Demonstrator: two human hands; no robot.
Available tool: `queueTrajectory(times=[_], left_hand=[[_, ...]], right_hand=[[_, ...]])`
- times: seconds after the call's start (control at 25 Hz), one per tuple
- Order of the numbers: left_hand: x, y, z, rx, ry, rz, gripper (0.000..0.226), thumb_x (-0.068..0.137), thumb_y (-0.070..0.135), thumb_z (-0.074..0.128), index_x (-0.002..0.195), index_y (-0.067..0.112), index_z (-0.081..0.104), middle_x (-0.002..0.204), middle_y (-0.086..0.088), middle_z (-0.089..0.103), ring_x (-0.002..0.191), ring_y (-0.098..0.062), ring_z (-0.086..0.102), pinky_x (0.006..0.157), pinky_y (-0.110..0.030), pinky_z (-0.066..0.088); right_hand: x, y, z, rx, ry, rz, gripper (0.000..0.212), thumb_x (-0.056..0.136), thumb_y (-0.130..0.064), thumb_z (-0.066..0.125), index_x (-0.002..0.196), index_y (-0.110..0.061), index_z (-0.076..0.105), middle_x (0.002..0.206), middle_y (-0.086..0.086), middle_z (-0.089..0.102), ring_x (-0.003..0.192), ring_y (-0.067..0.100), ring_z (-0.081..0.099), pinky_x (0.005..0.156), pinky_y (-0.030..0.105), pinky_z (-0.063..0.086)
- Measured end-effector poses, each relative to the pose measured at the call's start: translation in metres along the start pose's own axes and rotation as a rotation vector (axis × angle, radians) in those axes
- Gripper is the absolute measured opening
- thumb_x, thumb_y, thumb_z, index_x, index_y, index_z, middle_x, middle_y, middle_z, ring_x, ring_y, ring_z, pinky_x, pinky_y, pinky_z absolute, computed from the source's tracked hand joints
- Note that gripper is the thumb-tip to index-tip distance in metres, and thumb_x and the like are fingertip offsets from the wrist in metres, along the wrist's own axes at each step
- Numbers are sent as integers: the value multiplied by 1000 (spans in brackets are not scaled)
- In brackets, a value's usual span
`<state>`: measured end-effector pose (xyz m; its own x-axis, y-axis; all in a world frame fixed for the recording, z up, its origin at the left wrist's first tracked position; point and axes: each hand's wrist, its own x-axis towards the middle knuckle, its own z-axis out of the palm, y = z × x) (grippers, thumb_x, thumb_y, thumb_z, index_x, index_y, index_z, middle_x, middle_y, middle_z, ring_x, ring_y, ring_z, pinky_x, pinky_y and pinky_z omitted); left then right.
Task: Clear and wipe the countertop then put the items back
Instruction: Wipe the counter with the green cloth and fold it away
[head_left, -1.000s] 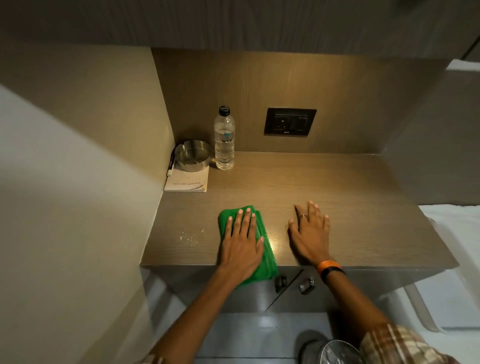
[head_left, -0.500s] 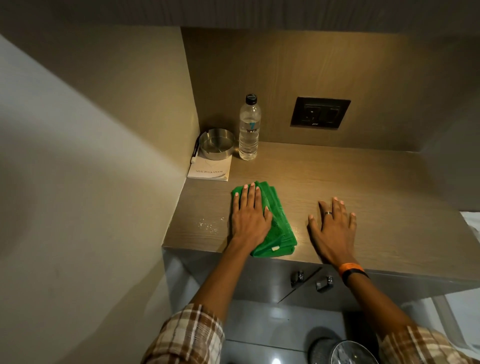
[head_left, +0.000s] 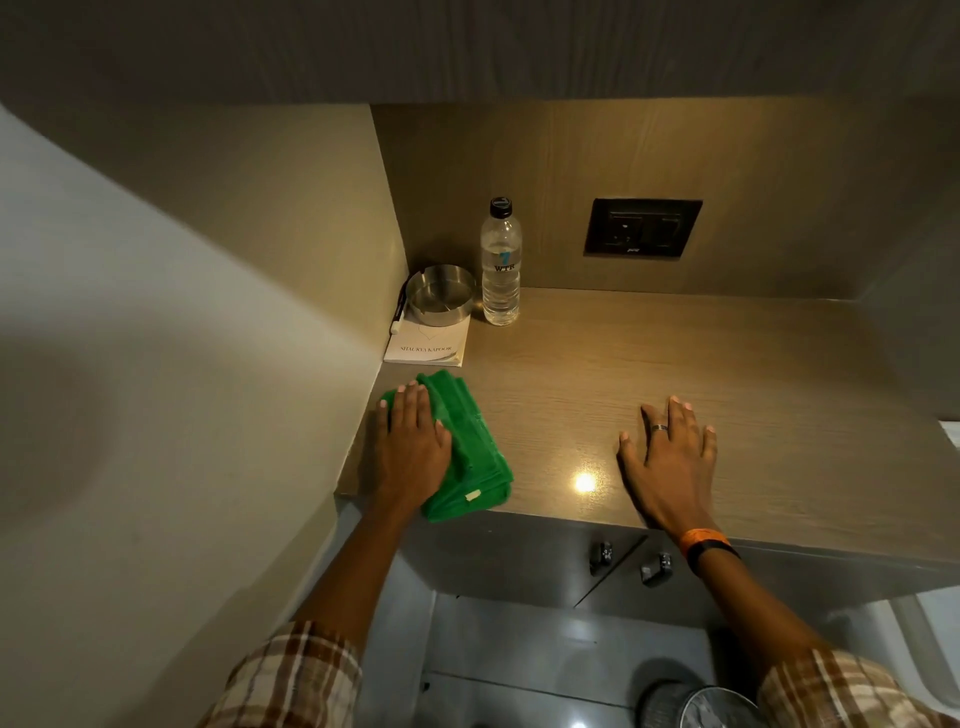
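Note:
My left hand (head_left: 410, 441) lies flat on a folded green cloth (head_left: 470, 457) at the front left corner of the wooden countertop (head_left: 701, 374), close to the left wall. My right hand (head_left: 667, 457), with a ring and an orange wristband, rests palm down on the bare countertop near its front edge, fingers spread, holding nothing. In the back left corner stand a clear water bottle (head_left: 500, 262) with a black cap and a steel ashtray (head_left: 440, 295) on a white notepad (head_left: 428, 345). A pen (head_left: 399, 309) leans against the wall beside them.
A dark wall socket (head_left: 643, 227) sits on the back panel. An overhead cabinet hangs low above the counter. Two small dark knobs (head_left: 631, 561) are on the cabinet front below. A lined waste bin (head_left: 711, 706) stands on the floor at the lower right.
My left hand has slid the green cloth leftward across the counter to the wall corner, over the spot of white crumbs. My right hand has stayed flat in place.

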<state>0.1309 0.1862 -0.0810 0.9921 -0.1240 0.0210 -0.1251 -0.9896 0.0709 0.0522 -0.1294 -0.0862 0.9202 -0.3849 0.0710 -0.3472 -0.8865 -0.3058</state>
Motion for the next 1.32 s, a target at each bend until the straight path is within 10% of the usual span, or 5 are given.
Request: queueTrajectory(times=[0.48, 0.68, 0.92, 1.32], left_hand=[[-60, 9, 2, -140, 124, -356, 65, 99, 33, 21, 153, -3, 23, 161, -21, 27, 152, -33, 21, 126, -50, 12], [-86, 32, -13, -54, -66, -441, 73, 101, 51, 24, 151, -3, 27, 156, -28, 30, 145, -42, 27, 123, -55, 13], [-75, 6, -39, -101, -33, -345, 44, 100, 44, 38, 121, 12, 60, 124, -18, 56, 117, -33, 49, 98, -48, 44], [-79, 3, -40, -583, -92, -170, 22, 83, 26, 77, 100, 21, 65, 115, -9, 57, 108, -27, 57, 81, -30, 43]], right_hand=[[0, 1, 3, -26, -19, -24, 62, 98, -50, 33, 150, -17, 37, 164, 17, 24, 154, 32, 15, 124, 60, 11], [-14, -12, -7, 33, 51, -224, 48, 97, -44, 43, 135, -19, 56, 153, 12, 43, 143, 33, 36, 120, 59, 19], [-92, -124, 17, 52, -164, -564, 66, 86, -77, 38, 138, -39, 52, 139, -4, 49, 126, 20, 45, 94, 42, 35], [-87, -90, -2, -14, -99, -571, 36, 85, -42, 72, 121, -41, 69, 111, -6, 66, 104, 21, 59, 84, 39, 31]])
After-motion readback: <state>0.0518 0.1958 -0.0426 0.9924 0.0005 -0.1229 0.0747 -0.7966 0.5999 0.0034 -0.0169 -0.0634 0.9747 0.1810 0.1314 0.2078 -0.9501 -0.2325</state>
